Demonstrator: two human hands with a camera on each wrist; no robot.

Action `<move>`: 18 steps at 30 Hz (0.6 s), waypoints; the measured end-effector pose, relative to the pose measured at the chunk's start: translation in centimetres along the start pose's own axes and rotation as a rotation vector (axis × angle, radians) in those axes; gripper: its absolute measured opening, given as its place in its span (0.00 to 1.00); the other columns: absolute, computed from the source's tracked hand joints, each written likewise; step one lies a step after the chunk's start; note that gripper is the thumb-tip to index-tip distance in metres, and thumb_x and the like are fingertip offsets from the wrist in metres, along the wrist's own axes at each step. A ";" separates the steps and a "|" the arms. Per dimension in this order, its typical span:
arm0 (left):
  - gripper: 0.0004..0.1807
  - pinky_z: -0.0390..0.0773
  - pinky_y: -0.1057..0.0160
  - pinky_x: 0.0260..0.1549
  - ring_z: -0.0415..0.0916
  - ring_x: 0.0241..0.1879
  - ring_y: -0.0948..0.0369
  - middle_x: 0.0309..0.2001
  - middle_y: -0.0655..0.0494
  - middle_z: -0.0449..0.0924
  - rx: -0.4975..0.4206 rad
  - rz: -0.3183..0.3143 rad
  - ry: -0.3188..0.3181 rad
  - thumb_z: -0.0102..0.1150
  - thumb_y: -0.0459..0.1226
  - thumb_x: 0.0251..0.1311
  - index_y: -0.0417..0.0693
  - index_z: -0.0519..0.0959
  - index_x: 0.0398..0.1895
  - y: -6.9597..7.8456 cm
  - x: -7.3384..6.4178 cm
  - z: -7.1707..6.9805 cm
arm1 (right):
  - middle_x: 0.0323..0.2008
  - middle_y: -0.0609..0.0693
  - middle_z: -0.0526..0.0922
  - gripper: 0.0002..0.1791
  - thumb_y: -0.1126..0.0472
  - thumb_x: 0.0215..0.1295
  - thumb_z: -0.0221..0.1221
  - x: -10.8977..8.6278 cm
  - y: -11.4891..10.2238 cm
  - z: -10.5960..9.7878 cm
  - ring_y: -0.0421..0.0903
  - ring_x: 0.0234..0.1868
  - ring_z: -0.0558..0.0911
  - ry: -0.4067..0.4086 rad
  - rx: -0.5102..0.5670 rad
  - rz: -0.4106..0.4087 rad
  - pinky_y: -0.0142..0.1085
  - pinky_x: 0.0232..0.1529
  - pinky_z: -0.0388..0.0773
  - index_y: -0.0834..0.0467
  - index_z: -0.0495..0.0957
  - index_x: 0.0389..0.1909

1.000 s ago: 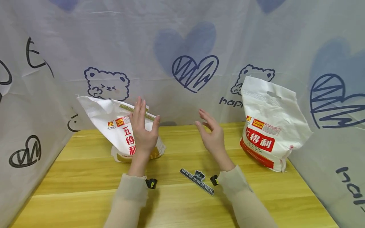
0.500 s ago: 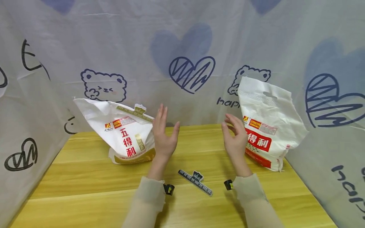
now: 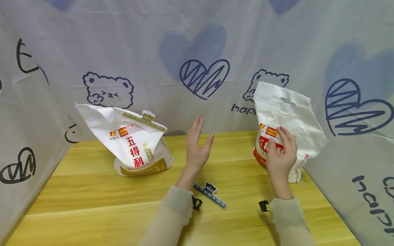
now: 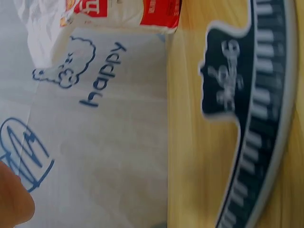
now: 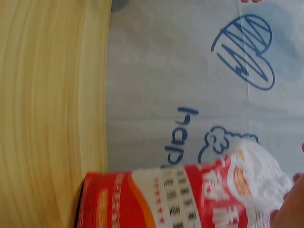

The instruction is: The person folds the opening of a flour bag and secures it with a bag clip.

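In the head view my right hand (image 3: 281,155) is in front of the red-printed white flour bag (image 3: 304,133), fingers slightly bent and overlapping its label. The right wrist view shows this bag's red side (image 5: 209,199) close by, with a bit of the hand at the right edge. My left hand (image 3: 198,150) is raised over the middle of the table, fingers straight, thumb spread, holding nothing. Below it lies a black piano-key clip (image 3: 210,194), large in the left wrist view, where a blurred fingertip (image 4: 14,199) enters at lower left.
A gold-printed white flour bag (image 3: 135,147) stands at the left, its top folded over under a gold piano-key clip (image 3: 144,120). Behind the wooden table (image 3: 92,208) hangs a pale cloth (image 3: 147,51) with hearts and bears, which also closes off both sides.
Both hands have moved right: the left from the gold-printed bag to mid-table, the right to the front of the red-printed bag. The bags and clips stay in place.
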State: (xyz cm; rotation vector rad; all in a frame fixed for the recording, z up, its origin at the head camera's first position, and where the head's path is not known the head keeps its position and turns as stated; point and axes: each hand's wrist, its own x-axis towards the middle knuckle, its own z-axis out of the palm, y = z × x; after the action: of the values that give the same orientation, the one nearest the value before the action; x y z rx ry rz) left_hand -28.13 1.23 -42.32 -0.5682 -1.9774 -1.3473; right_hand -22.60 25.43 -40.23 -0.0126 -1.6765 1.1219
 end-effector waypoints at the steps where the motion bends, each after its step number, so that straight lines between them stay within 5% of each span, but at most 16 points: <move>1: 0.35 0.44 0.44 0.79 0.53 0.80 0.47 0.82 0.51 0.54 -0.005 -0.009 -0.017 0.61 0.41 0.73 0.42 0.63 0.79 0.1 0.1 0.4 | 0.63 0.55 0.81 0.21 0.75 0.64 0.64 0.1 0.0 -0.3 0.51 0.68 0.74 0.019 -0.018 0.008 0.36 0.71 0.64 0.63 0.84 0.58; 11: 0.36 0.52 0.43 0.78 0.51 0.81 0.52 0.83 0.55 0.52 -0.087 -0.090 -0.159 0.60 0.43 0.74 0.48 0.61 0.81 2.0 1.4 4.1 | 0.64 0.64 0.70 0.21 0.75 0.62 0.59 0.4 -2.1 -2.7 0.47 0.70 0.62 0.254 -0.053 0.054 0.34 0.72 0.53 0.71 0.75 0.57; 18: 0.36 0.53 0.48 0.78 0.50 0.81 0.57 0.83 0.62 0.50 -0.121 -0.192 -0.233 0.58 0.47 0.75 0.55 0.59 0.82 3.1 2.1 6.6 | 0.69 0.62 0.61 0.27 0.74 0.63 0.59 0.6 -1.0 -3.1 0.48 0.73 0.57 0.303 -0.065 0.090 0.34 0.74 0.51 0.68 0.70 0.64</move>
State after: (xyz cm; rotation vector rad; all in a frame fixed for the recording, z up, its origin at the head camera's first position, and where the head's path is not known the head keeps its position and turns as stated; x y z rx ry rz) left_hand -29.38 8.46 -40.41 -0.6289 -2.1933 -1.5880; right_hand -20.01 27.19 -39.18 -0.2882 -1.4510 1.0731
